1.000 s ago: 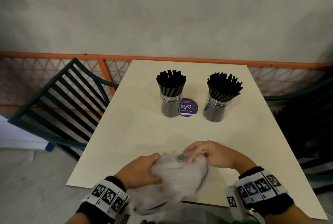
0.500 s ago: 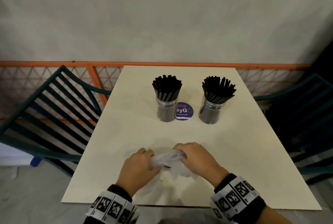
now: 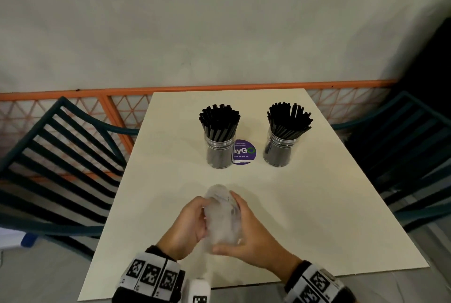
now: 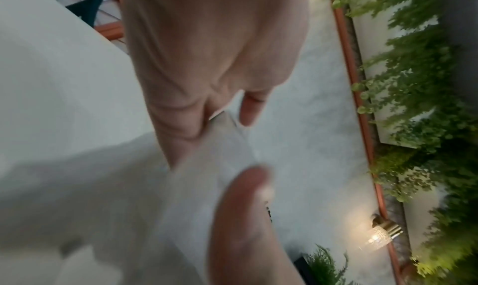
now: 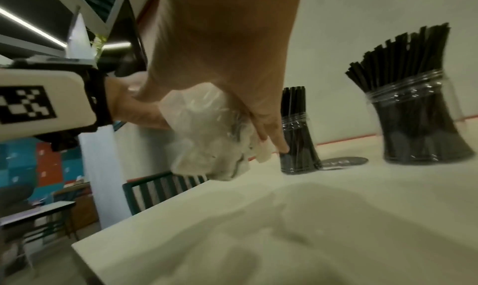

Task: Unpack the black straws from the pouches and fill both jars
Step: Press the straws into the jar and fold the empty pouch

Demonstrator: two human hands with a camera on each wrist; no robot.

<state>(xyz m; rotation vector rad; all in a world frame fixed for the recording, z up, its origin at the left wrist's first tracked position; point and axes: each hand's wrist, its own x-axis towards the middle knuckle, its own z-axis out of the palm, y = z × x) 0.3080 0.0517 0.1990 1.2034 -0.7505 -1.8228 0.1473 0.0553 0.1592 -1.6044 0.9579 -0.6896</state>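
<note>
Two clear jars stand at the far middle of the cream table (image 3: 317,205), each packed with upright black straws: the left jar (image 3: 219,154) and the right jar (image 3: 279,150), also in the right wrist view as left jar (image 5: 297,146) and right jar (image 5: 419,125). Near the front edge both hands squeeze a crumpled clear plastic pouch (image 3: 222,219) between them. My left hand (image 3: 188,227) grips its left side and my right hand (image 3: 246,232) wraps its right side. The right wrist view shows the scrunched pouch (image 5: 207,134) with no straws visible in it. The left wrist view is blurred.
A round purple sticker (image 3: 244,152) lies on the table between the jars. Dark green slatted chairs stand at the left (image 3: 61,156) and right (image 3: 410,151) of the table. An orange lattice rail (image 3: 97,97) runs along the wall behind.
The pouch has been bunched from a wide loose sheet into a tighter upright wad between the hands. The hands have moved closer together and slightly forward over the table.
</note>
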